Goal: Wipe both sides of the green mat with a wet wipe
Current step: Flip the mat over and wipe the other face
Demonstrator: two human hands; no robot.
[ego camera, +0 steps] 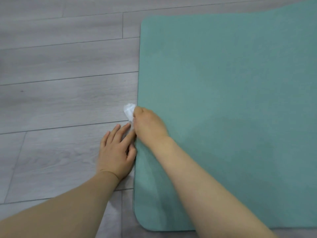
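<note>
The green mat lies flat on the floor and fills the right half of the view. My right hand grips a crumpled white wet wipe at the mat's left edge; part of the wipe sticks out past the edge over the floor. My left hand rests flat on the floor just left of the mat, fingers straight, its thumb touching the mat's edge.
Grey wood-plank floor spreads to the left and behind the mat. A narrow strip of floor shows below the mat's near edge.
</note>
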